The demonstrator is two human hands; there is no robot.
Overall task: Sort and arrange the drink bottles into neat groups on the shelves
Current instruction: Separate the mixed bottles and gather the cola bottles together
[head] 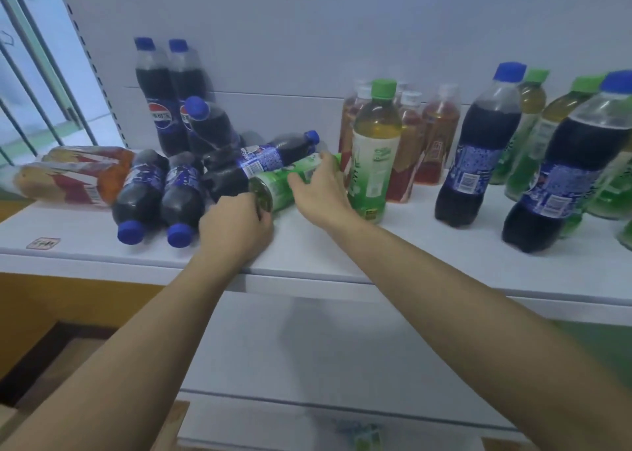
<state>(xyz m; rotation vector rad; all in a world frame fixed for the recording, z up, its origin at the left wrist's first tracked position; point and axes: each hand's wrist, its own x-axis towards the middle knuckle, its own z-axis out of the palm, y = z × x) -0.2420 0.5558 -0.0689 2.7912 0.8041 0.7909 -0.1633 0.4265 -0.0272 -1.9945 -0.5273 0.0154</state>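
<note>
Gripping: your left hand and right hand, fingers curled on the green bottle
Bottle: lying on the shelf, against fallen cola bottles

Green-label bottle lies on its side on white shelf, base toward me, my hands on it. Cola bottles with blue caps lie jumbled just left; two cola bottles upright behind. Amber tea bottles lie flat at far left. Green-capped tea bottle upright just right.
</note>
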